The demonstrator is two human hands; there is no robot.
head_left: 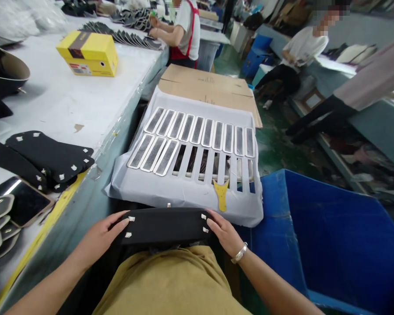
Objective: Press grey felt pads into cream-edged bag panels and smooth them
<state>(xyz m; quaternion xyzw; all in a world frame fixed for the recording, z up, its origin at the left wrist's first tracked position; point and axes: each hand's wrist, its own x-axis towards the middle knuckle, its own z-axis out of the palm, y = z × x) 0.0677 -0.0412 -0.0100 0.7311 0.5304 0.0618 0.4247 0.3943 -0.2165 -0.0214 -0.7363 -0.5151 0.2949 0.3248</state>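
Where the panel is held: the left grip [103, 234] and the right grip [225, 234] each clasp one end of a long black panel with a smooth, matt face [166, 225], thumbs on the face, most of the fingers hidden behind it.
Panel position: between both grips, roughly level, close to the body. It looks pliable, so equal, light pressure at each end should keep it flat; an uneven pull would probably twist it.
White tabs: small, ragged white tabs [131, 218] sit by the thumbs at both ends. Pressing beside them seems safer than rubbing across them.
Blue bin: a large, open-topped blue bin [279, 236] stands right of the right grip; that elbow is best kept clear of its rim.
Black stack: left of the left grip, overlapping black shaped panels [49, 155] lie on the white-covered worktop [105, 96].
Slotted board: just beyond both grips, a pale grey, cloth-covered slotted board [170, 190] carries a flat yellow forked piece [221, 197] and, farther off, white-rimmed grey rectangular plates [197, 130]. Lifting the panel's far edge slightly would avoid snagging.
Yellow box: well beyond the left grip, a yellow cardboard box [95, 57] leaves the hands ample room.
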